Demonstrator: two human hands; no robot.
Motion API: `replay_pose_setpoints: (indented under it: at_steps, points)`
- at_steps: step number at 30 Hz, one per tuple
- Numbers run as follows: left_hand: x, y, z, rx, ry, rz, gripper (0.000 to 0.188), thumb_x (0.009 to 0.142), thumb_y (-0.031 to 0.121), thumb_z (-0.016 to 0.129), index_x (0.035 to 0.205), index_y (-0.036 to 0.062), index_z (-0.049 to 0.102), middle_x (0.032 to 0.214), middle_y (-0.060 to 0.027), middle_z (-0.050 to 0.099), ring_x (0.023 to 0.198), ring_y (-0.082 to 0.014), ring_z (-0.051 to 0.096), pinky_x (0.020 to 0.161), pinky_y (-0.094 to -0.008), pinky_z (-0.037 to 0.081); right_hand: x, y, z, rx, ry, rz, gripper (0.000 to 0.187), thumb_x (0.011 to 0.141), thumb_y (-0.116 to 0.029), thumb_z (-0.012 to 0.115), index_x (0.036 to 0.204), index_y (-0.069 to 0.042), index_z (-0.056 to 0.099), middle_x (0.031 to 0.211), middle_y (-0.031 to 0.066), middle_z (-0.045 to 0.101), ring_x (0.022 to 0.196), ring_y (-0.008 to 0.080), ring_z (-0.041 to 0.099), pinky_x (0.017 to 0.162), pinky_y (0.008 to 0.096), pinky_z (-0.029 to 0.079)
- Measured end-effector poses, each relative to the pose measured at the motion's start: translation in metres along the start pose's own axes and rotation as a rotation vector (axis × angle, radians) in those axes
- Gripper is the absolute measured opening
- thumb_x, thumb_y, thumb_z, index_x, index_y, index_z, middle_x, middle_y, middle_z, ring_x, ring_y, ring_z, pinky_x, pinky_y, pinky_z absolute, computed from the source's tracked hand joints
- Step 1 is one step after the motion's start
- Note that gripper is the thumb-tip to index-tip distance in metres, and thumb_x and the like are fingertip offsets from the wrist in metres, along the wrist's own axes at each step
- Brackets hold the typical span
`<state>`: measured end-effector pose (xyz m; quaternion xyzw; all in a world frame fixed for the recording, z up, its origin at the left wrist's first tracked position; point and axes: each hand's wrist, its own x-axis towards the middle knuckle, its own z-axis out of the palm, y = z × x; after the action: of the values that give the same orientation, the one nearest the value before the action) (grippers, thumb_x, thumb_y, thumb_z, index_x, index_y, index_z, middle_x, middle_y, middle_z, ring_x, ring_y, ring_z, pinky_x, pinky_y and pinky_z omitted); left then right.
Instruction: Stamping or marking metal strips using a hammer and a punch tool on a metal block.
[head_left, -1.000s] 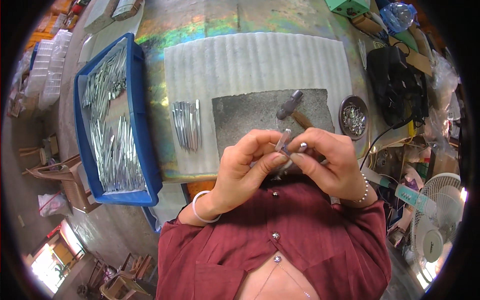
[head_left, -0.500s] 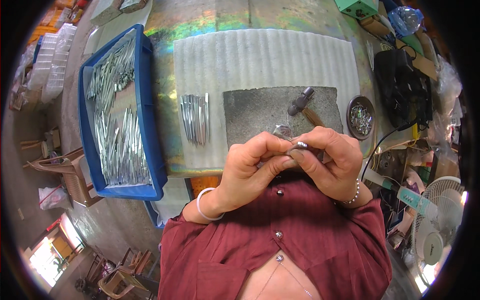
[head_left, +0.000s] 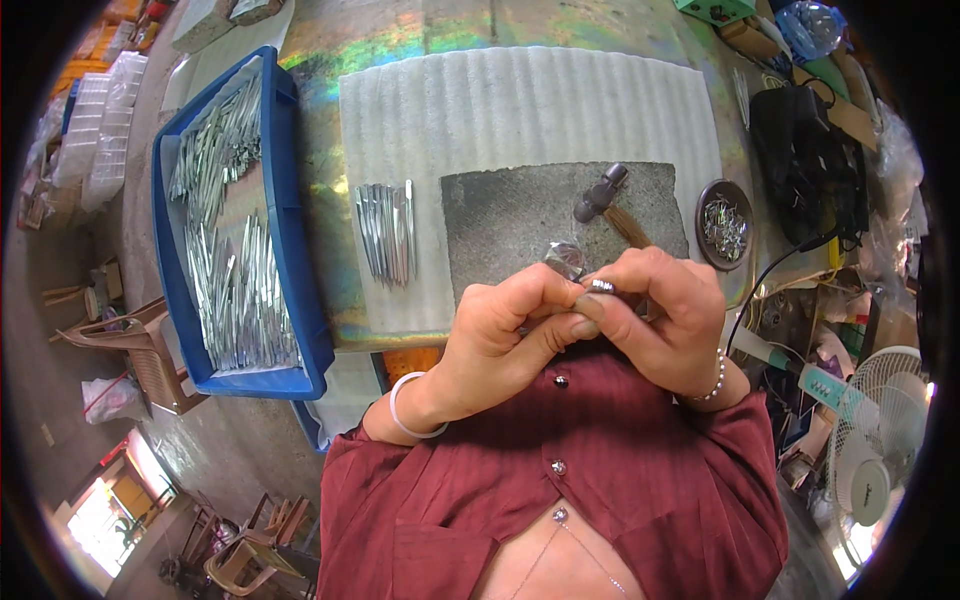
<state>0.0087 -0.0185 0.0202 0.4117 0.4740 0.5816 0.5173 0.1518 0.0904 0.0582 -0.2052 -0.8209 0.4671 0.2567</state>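
Both hands meet just above the chest, at 6 o'clock of the grey pad (head_left: 520, 215). Left hand (head_left: 500, 335) and right hand (head_left: 655, 315) have fingertips pinched together on a small shiny metal piece (head_left: 600, 287); a second rounded bit of metal (head_left: 565, 258) shows just above the left fingers, how it joins is hidden. Step in hand looks like fitting or assembling two small metal parts by fingertip. Next move calls for fine alignment, a steady pinch, likely seating the piece on the pad near the hammer (head_left: 603, 197), which lies untouched at 12 o'clock of the hands, head on the pad, wooden handle toward the right hand.

Containers: blue tray (head_left: 300, 260) at 9 o'clock on the tabletop (head_left: 330, 60), filled with many thin silver metal strips (head_left: 235, 270), loosely heaped. Small round dark dish (head_left: 706, 205) at 2 o'clock, holding a pile of tiny shiny metal bits (head_left: 727, 222). A short row of the same strips (head_left: 390, 230) lies on the white ribbed mat (head_left: 520, 105), between tray and pad, not in any container.
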Motion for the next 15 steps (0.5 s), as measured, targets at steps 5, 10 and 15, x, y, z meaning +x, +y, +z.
replay_pose_setpoints:
  at_steps: [5, 10, 15]
  points:
    - [0.005, 0.004, -0.003, -0.197, -0.11, -0.214, 0.011, 0.089, 0.0, 0.058, 0.096, -0.0046, 0.052, 0.084, -0.0115, 0.064, 0.081, -0.0143, 0.063, 0.07, -0.0247, 0.052, 0.002, 0.003, -0.001, 0.56, -0.021, 0.486, 0.011, 0.087, -0.004, 0.061, 0.078, 0.0, 0.055, 0.064, 0.0032, 0.061, 0.055, 0.0052, 0.059, 0.046, 0.0169, 0.044]
    - [0.015, 0.01, -0.006, -0.156, -0.118, -0.299, 0.012, 0.091, 0.007, 0.058, 0.095, -0.0023, 0.051, 0.081, -0.0078, 0.063, 0.074, -0.0111, 0.062, 0.064, -0.0219, 0.051, 0.002, 0.029, 0.006, 0.768, 0.05, 0.569, 0.015, 0.088, -0.011, 0.061, 0.074, -0.005, 0.056, 0.058, -0.001, 0.055, 0.041, 0.001, 0.04, 0.037, 0.0156, 0.03]
    - [0.02, 0.013, -0.012, -0.103, -0.135, -0.383, 0.02, 0.089, 0.016, 0.062, 0.094, -0.0006, 0.053, 0.07, -0.0021, 0.061, 0.057, -0.0049, 0.057, 0.047, -0.016, 0.045, 0.003, 0.035, 0.011, 0.895, 0.042, 0.685, 0.02, 0.087, -0.015, 0.062, 0.07, -0.008, 0.055, 0.056, -0.0021, 0.052, 0.039, 0.0013, 0.038, 0.035, 0.0158, 0.028]
